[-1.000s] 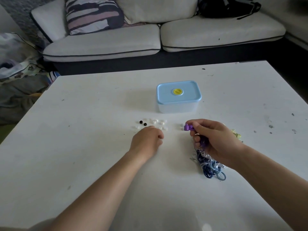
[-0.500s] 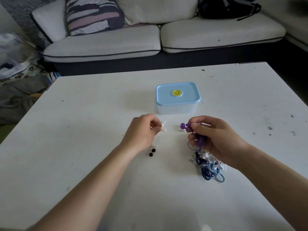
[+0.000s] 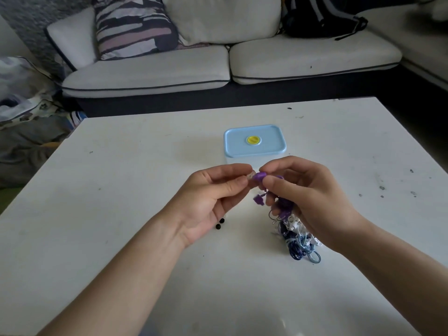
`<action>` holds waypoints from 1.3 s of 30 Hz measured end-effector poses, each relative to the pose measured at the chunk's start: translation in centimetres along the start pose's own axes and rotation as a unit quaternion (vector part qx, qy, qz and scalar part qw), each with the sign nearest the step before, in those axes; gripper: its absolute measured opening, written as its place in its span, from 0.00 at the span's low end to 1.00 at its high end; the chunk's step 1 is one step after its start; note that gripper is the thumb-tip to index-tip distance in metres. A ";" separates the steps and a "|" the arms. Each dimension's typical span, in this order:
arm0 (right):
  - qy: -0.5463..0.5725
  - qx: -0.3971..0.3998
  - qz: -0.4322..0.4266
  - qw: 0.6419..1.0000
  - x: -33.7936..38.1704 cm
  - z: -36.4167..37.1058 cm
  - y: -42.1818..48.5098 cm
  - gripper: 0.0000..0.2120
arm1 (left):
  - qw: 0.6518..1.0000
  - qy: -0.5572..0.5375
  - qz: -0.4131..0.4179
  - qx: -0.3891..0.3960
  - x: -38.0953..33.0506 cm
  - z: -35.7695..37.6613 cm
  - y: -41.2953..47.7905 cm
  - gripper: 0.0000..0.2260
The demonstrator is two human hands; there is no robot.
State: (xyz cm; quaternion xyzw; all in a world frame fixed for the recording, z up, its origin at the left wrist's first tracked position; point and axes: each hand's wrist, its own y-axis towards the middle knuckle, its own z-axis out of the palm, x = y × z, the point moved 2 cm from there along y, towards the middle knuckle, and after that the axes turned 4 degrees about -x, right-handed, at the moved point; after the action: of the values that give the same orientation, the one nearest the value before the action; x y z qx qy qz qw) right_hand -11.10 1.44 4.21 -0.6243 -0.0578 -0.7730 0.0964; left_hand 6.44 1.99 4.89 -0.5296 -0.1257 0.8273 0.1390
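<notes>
Left hand (image 3: 213, 197): raised above the worktop (image 3: 121, 190), thumb and forefinger pinching a small clear ear tip (image 3: 251, 177); the other fingers are loosely curled.
Right hand (image 3: 312, 202): thumb and forefinger pinching the purple earbud (image 3: 261, 176), with the lower fingers curled round its cord.
Key relation: the tip lies just left of the earbud, touching it or very nearly so. The earbud's long axis runs roughly left to right, with its open end facing the left hand.
Coming move (judged): a short push of the tip rightward along that axis. Each hand is equally near the joint.
Cord bundle (image 3: 299, 243): blue and white, tangled, trailing from the right hand down onto the worktop. A second purple earbud (image 3: 259, 199) dangles below the joint.
Black tips (image 3: 220, 224): two, lying on the worktop just under the left palm.
Lidded box (image 3: 254, 141): blue lid on, directly behind the hands and near them.
Open room: bare worktop to the left and toward the person, with the edges well apart from the work.
</notes>
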 end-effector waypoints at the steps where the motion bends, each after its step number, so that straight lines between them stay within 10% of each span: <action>1: 0.001 0.001 -0.002 1.000 0.0 0.0 0.0 0.06 | 1.000 -0.003 -0.001 0.006 -0.1 0.0 0.0 0.10; 39: -0.035 0.010 0.037 0.999 -0.4 -0.7 0.5 0.11 | 0.998 0.061 0.002 0.018 0.7 0.1 0.7 0.08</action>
State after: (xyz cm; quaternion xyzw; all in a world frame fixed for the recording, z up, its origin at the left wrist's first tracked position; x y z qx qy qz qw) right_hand -11.58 0.82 3.61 -0.6516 -0.0457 -0.7460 0.1295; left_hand 6.02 1.61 4.14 -0.5764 -0.1017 0.7960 0.1543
